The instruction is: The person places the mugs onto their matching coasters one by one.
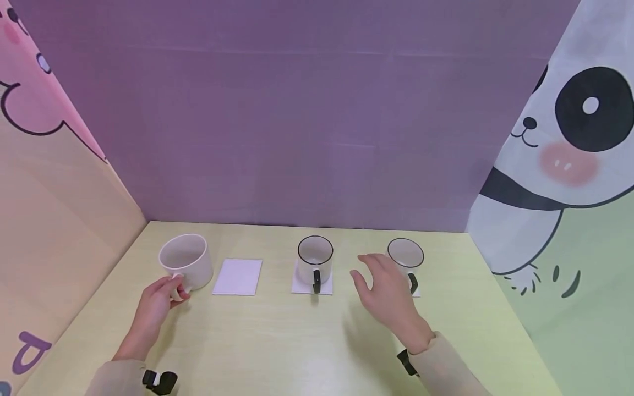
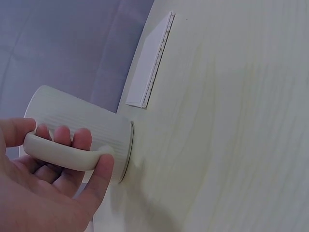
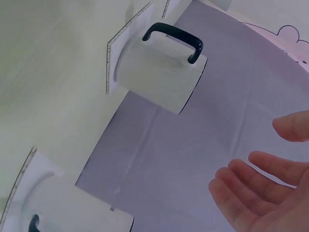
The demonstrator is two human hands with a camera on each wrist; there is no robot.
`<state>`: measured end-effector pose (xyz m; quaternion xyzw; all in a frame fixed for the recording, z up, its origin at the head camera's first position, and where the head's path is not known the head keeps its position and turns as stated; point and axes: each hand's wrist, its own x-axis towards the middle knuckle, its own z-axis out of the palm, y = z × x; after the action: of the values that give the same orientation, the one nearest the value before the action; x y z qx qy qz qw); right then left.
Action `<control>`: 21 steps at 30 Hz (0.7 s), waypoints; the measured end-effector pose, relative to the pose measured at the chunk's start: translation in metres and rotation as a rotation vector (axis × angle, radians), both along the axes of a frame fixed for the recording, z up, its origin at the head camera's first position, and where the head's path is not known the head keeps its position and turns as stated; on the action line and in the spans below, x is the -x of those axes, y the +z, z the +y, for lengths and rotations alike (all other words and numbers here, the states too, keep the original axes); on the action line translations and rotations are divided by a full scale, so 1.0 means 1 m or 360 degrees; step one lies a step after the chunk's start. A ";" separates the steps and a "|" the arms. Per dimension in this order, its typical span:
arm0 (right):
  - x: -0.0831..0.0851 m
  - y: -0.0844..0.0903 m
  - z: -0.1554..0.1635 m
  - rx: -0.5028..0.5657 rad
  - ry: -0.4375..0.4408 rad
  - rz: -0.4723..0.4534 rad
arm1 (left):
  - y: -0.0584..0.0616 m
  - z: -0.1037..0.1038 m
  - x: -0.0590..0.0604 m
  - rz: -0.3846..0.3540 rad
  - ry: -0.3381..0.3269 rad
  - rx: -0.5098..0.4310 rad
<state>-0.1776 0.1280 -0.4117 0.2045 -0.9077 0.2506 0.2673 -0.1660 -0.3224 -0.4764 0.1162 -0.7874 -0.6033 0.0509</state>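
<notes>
At the left of the table, a plain white mug (image 1: 197, 269) is held by its handle (image 2: 63, 153) in my left hand (image 1: 157, 305). The thumb and fingers curl round that handle, and the mug's base is right at the tabletop. A bare white square coaster (image 1: 238, 276) lies just right of this mug. My right hand (image 1: 388, 294) is held over the table with fingers apart and nothing in them. It partly hides a white mug with a black rim and black handle (image 1: 406, 254) on a coaster. Another black-handled mug (image 1: 315, 261) stands on the middle coaster (image 1: 299, 286).
The pale wooden table (image 1: 267, 341) ends at a purple cloth backdrop (image 1: 317, 121). A pink and peach printed panel (image 1: 54, 181) borders the left side, and a panda-print panel (image 1: 569, 231) borders the right.
</notes>
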 end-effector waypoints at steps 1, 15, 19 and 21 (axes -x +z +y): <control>0.000 0.000 -0.002 0.0005 0.0008 0.0002 | 0.000 0.000 0.000 -0.0002 -0.0003 0.0002; 0.009 0.000 -0.039 0.0073 0.0232 0.0052 | -0.002 0.001 0.001 0.0029 0.0035 -0.0056; 0.012 -0.001 -0.046 0.0092 0.0286 0.0066 | -0.002 0.002 0.002 0.0033 0.0030 -0.0047; 0.013 -0.002 -0.049 0.0100 0.0302 0.0074 | -0.002 0.002 0.002 0.0026 0.0028 -0.0039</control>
<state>-0.1910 0.0785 -0.4134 0.2870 -0.8695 0.2983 0.2697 -0.1677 -0.3201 -0.4787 0.1189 -0.7784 -0.6134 0.0613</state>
